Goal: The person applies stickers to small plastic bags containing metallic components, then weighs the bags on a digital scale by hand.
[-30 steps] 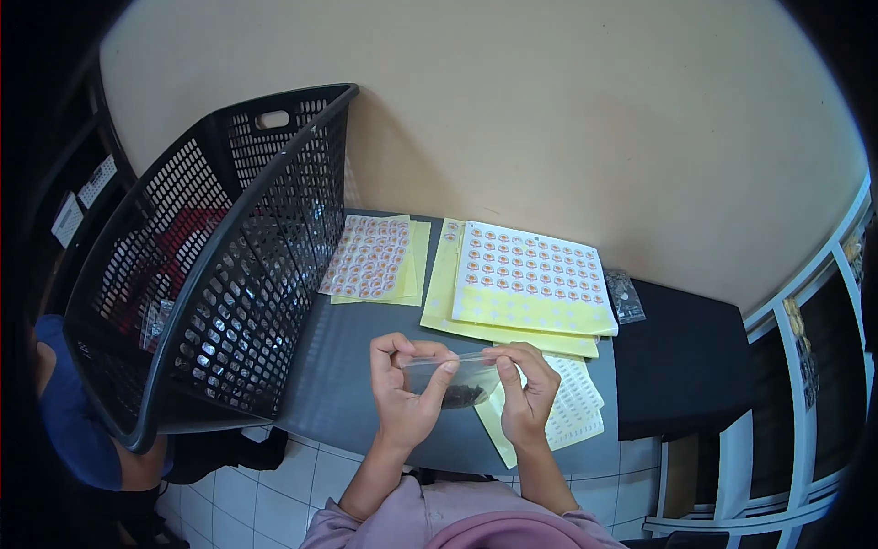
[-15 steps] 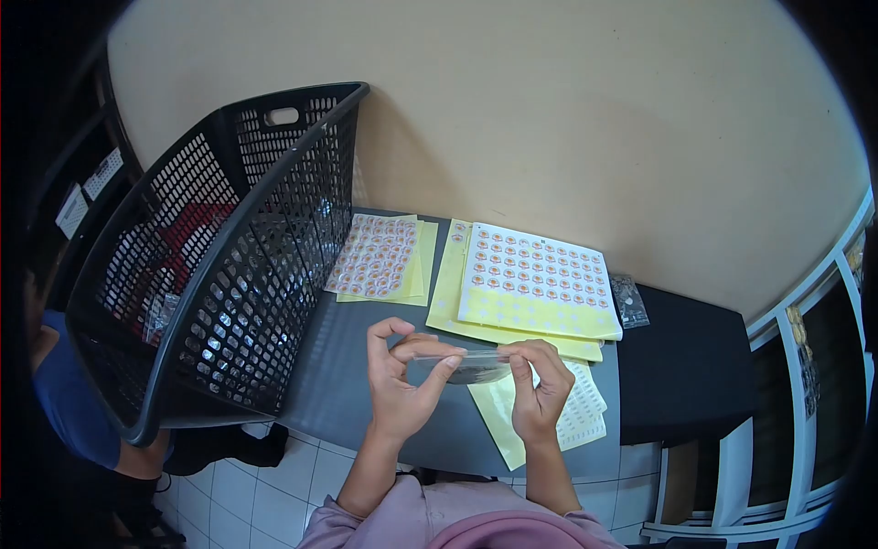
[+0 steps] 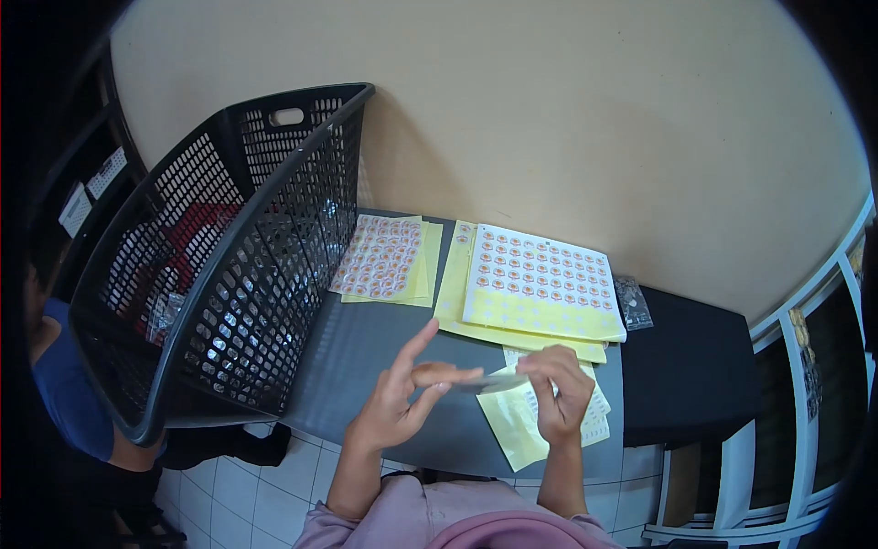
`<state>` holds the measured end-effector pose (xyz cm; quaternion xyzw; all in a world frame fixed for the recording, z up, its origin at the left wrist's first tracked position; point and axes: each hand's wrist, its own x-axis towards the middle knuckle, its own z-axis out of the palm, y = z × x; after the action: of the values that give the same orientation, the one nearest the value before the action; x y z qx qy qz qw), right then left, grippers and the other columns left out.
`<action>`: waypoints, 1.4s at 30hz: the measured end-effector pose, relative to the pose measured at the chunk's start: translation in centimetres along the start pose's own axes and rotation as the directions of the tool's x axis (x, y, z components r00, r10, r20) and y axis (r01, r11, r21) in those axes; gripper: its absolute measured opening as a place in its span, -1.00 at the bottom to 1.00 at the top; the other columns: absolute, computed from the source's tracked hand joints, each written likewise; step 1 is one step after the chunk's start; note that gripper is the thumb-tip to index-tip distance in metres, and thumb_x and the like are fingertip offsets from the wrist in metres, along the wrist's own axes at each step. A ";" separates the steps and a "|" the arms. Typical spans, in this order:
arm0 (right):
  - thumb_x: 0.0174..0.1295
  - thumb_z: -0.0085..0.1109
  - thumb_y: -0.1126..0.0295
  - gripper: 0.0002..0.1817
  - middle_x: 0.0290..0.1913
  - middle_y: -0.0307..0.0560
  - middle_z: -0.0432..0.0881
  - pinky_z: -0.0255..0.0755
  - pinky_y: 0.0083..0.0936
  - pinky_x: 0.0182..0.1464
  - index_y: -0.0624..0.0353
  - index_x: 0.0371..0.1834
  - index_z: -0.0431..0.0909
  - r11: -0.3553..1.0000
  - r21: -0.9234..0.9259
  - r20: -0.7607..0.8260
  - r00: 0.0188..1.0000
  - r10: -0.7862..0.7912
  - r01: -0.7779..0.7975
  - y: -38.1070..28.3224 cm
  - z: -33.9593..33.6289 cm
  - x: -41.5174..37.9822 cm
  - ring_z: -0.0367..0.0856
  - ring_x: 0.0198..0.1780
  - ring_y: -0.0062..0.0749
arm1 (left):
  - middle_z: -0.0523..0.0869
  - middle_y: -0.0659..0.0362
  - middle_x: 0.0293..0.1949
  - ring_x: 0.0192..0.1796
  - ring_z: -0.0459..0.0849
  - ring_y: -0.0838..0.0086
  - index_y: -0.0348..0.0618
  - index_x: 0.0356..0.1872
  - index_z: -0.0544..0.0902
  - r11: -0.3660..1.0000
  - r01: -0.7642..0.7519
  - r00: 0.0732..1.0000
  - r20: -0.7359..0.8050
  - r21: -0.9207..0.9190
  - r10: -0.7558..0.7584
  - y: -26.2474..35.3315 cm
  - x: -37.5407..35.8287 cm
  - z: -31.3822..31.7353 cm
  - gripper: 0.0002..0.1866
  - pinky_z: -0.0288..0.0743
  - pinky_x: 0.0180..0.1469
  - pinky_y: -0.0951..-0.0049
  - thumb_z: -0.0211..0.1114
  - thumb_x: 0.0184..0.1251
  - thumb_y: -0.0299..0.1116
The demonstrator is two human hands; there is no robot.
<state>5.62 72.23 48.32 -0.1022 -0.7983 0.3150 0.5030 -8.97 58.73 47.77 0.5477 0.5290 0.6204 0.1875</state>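
I hold a small clear plastic bag [image 3: 498,382] flat and edge-on above the grey table [image 3: 366,366]. My right hand [image 3: 562,389] pinches its right end. My left hand [image 3: 407,398] touches its left end with thumb and middle finger, while the index finger points up and away. The dark contents seen earlier are hidden at this angle. Under the bag lies a pale yellow sticker backing sheet [image 3: 521,425].
A large sheet of round orange stickers [image 3: 544,279] and a smaller one [image 3: 384,256] lie at the table's back. A tilted black mesh basket [image 3: 229,247] stands at left, a small filled bag [image 3: 633,302] at right. Another person in blue [image 3: 64,384] sits far left.
The bag has turned from upright to flat and edge-on. My left fingers have spread, with the index finger lifted off. Both hands drifted slightly right and down.
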 end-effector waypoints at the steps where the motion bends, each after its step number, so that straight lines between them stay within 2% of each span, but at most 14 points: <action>1: -0.09 0.18 0.54 -0.89 -0.50 -0.16 0.59 0.30 -0.53 -0.26 0.15 -0.45 0.62 1.000 -0.003 0.053 0.998 -0.028 0.028 0.0 -0.4 -0.4 0.52 -0.41 -0.37 | 0.65 -0.01 -0.26 -0.13 0.59 0.38 -0.42 0.24 -0.07 0.999 -0.010 0.999 0.052 0.037 0.008 0.0 -0.6 -0.3 -0.40 0.37 0.02 0.43 -0.01 0.23 -0.60; 5: -0.12 0.21 0.58 -0.83 -0.48 -0.16 0.59 0.34 -0.55 -0.29 0.14 -0.40 0.64 0.993 0.064 0.213 0.973 0.084 -0.100 -0.5 -0.4 -2.1 0.52 -0.41 -0.42 | 0.65 -0.04 -0.25 -0.12 0.59 0.38 -0.41 0.22 0.02 0.999 0.054 0.996 0.066 0.005 -0.054 -0.6 -2.6 -0.9 -0.45 0.37 0.02 0.44 0.00 0.22 -0.60; 8: -0.07 0.20 0.57 -0.86 -0.48 -0.13 0.59 0.36 -0.57 -0.29 0.17 -0.39 0.63 0.963 0.104 0.237 0.947 0.219 -0.248 -1.0 1.1 -3.6 0.52 -0.40 -0.40 | 0.65 -0.02 -0.27 -0.15 0.59 0.43 -0.40 0.16 0.14 0.972 0.207 0.977 -0.019 -0.112 -0.210 -2.1 -3.2 -1.1 -0.53 0.39 -0.02 0.47 0.00 0.23 -0.57; 10: -0.03 0.18 0.55 -0.82 -0.41 -0.08 0.58 0.38 -0.56 -0.30 0.21 -0.31 0.60 0.943 0.130 0.280 0.924 0.260 -0.305 -0.8 1.9 -4.5 0.52 -0.39 -0.37 | 0.65 0.02 -0.32 -0.24 0.59 0.50 -0.37 0.08 0.22 0.940 0.258 0.930 -0.205 -0.223 -0.304 -3.0 -3.3 -1.3 -0.63 0.42 -0.10 0.51 0.00 0.25 -0.54; 17: -0.02 0.20 0.38 -0.67 -0.08 -0.06 0.45 0.28 -0.38 -0.01 0.19 -0.14 0.49 0.883 -0.332 0.315 0.844 0.435 -0.331 0.8 0.4 -9.4 0.43 -0.05 -0.19 | 0.55 0.24 -0.41 -0.38 0.49 0.68 -0.25 -0.01 0.34 0.941 0.314 0.809 -0.482 -0.130 -0.336 -12.7 -1.3 -4.4 -0.74 0.30 -0.41 0.73 -0.03 0.29 -0.47; 22: -0.04 0.21 0.42 -0.66 -0.06 0.00 0.44 0.28 -0.34 0.03 0.21 -0.14 0.49 0.829 -0.433 0.202 0.859 0.471 -0.353 1.1 -1.4 -13.3 0.41 0.01 -0.12 | 0.57 0.24 -0.36 -0.38 0.49 0.70 -0.23 0.03 0.32 0.913 0.406 0.814 -0.437 -0.044 -0.383 -16.1 -0.3 -5.1 -0.71 0.28 -0.45 0.75 -0.04 0.30 -0.43; 25: -0.05 0.22 0.44 -0.67 -0.05 0.03 0.43 0.28 -0.31 0.06 0.22 -0.15 0.50 0.802 -0.430 0.115 0.856 0.503 -0.414 0.9 -1.8 -13.8 0.39 0.05 -0.08 | 0.58 0.19 -0.27 -0.37 0.51 0.67 -0.25 0.07 0.29 0.851 0.445 0.787 -0.333 -0.279 -0.520 -16.9 -0.4 -4.7 -0.67 0.33 -0.45 0.74 -0.02 0.30 -0.43; 28: -0.06 0.22 0.45 -0.66 -0.04 0.05 0.43 0.28 -0.28 0.06 0.24 -0.15 0.49 0.770 -0.456 0.035 0.856 0.516 -0.446 1.1 -2.2 -13.6 0.38 0.07 -0.05 | 0.53 0.09 -0.12 -0.21 0.52 0.47 -0.27 0.09 0.26 0.901 0.432 0.790 -0.460 -0.049 -0.404 -15.6 -0.3 -3.2 -0.61 0.41 -0.22 0.56 0.04 0.24 -0.45; 29: -0.05 0.22 0.45 -0.65 -0.03 0.07 0.43 0.28 -0.27 0.06 0.26 -0.14 0.47 0.762 -0.461 -0.005 0.860 0.510 -0.455 1.4 -2.3 -13.3 0.38 0.08 -0.04 | 0.50 0.05 -0.08 -0.11 0.47 0.35 -0.28 0.09 0.26 0.824 0.385 0.853 -0.501 0.415 -0.147 -14.0 0.0 -2.6 -0.58 0.35 -0.09 0.43 0.07 0.20 -0.45; 30: -0.05 0.22 0.45 -0.65 -0.03 0.07 0.43 0.28 -0.27 0.06 0.26 -0.14 0.47 0.760 -0.461 -0.004 0.858 0.513 -0.457 1.9 -2.3 -13.0 0.38 0.08 -0.04 | 0.46 0.00 -0.03 -0.01 0.42 0.24 -0.30 0.10 0.26 0.544 0.295 0.906 -0.411 0.786 0.103 -12.7 0.2 -1.9 -0.54 0.29 0.05 0.31 0.11 0.16 -0.45; 31: -0.05 0.22 0.44 -0.63 -0.02 0.08 0.42 0.27 -0.27 0.08 0.28 -0.13 0.45 0.759 -0.464 -0.024 0.862 0.506 -0.458 2.5 -2.2 -12.7 0.37 0.08 -0.02 | 0.46 0.00 -0.03 -0.01 0.42 0.24 -0.30 0.10 0.26 0.543 0.296 0.906 -0.411 0.786 0.099 -11.7 0.3 -0.9 -0.54 0.29 0.05 0.31 0.11 0.16 -0.45; 33: -0.03 0.21 0.42 -0.56 0.06 0.13 0.38 0.22 -0.27 0.14 0.33 -0.05 0.38 0.767 -0.429 -0.016 0.853 0.522 -0.477 3.5 -2.1 -12.1 0.33 0.12 0.02 | 0.37 -0.04 0.05 0.13 0.30 0.18 -0.31 0.10 0.26 0.824 0.282 0.957 -0.210 0.491 -0.202 -10.2 -0.2 1.6 -0.50 0.10 0.21 0.27 0.15 0.11 -0.44; 35: 0.00 0.18 0.43 -0.56 0.08 0.14 0.36 0.20 -0.28 0.15 0.33 -0.03 0.36 0.768 -0.426 0.000 0.849 0.529 -0.478 4.6 -1.7 -11.4 0.30 0.14 0.02 | 0.39 -0.03 0.03 0.13 0.29 0.17 -0.31 0.09 0.27 0.797 0.176 0.976 0.003 0.578 -0.218 -9.4 -0.8 4.4 -0.49 0.12 0.18 0.27 0.17 0.10 -0.39; 42: 0.07 -0.04 0.58 -0.61 0.12 0.16 0.32 0.18 -0.29 0.17 0.34 0.03 0.30 0.788 -0.315 -0.003 0.831 0.556 -0.529 7.1 -0.4 -12.2 0.27 0.17 0.00 | 0.43 -0.04 -0.04 0.02 0.40 0.21 -0.32 0.11 0.25 0.713 0.232 0.883 0.165 0.662 -0.440 -9.3 -0.4 8.3 -0.42 0.24 0.08 0.28 0.23 0.06 -0.33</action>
<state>10.69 72.07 35.14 -0.3886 -0.7953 0.3246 0.3332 -4.75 65.55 38.24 0.5618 0.7594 0.2698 0.1868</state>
